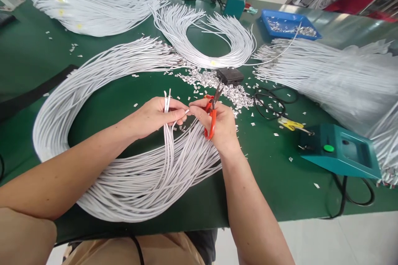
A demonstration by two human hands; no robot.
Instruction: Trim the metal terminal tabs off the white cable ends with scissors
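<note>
My left hand [158,116] is closed round a few white cables [168,145], whose ends stick up above the fingers. One cable end points right between its thumb and forefinger. My right hand [222,124] holds scissors [213,118] with orange handles, blades pointing up and away. Its thumb and forefinger meet at the tip of that cable end, touching or nearly touching my left fingers. Below both hands curves a large loop of white cables [124,190] on the green table [258,190]. Small white scraps [239,97] lie beyond my right hand.
A black block [230,76] sits among the scraps. More cable bundles lie at the back left [93,0], back middle [236,45] and right [336,70]. A blue tray [290,35] holds small pieces. A teal device [342,149] with a clip stands right. People are behind the table.
</note>
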